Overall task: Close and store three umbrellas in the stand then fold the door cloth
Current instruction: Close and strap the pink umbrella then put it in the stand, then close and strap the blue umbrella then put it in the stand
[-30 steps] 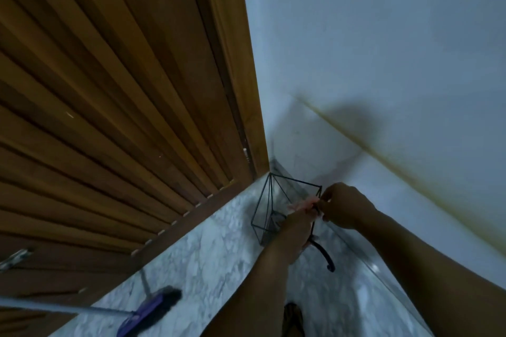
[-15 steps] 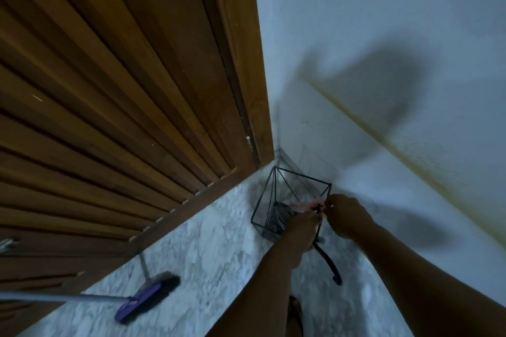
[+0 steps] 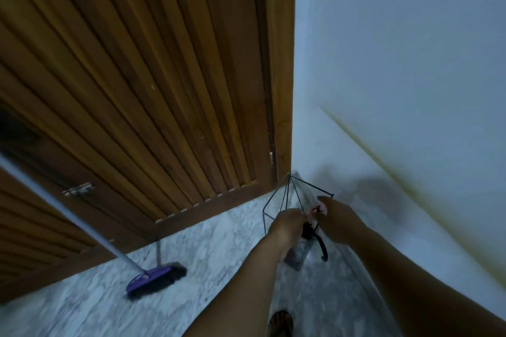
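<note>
Wood door (image 3: 142,85) with vertical slats fills the upper left, meeting a pale wall (image 3: 397,63) at the corner. Marble floor (image 3: 219,254) runs below both. Broom (image 3: 157,279) with a purple head rests on the floor, its long handle slanting up to the left edge. Wire stand (image 3: 287,200) sits in the corner where door frame and wall meet. Both forearms reach toward it from the lower right. Left hand (image 3: 287,224) is curled at the stand's rim, fingers bent around the umbrella (image 3: 309,230) (blur hides the exact hold). Right hand (image 3: 338,216) is also curled, fingertips pinching a pink part at the umbrella's top. Umbrella stands partly inside the stand, its dark hooked handle (image 3: 321,250) hanging below the hands. Sandalled foot (image 3: 280,323) shows at the bottom edge.
</note>
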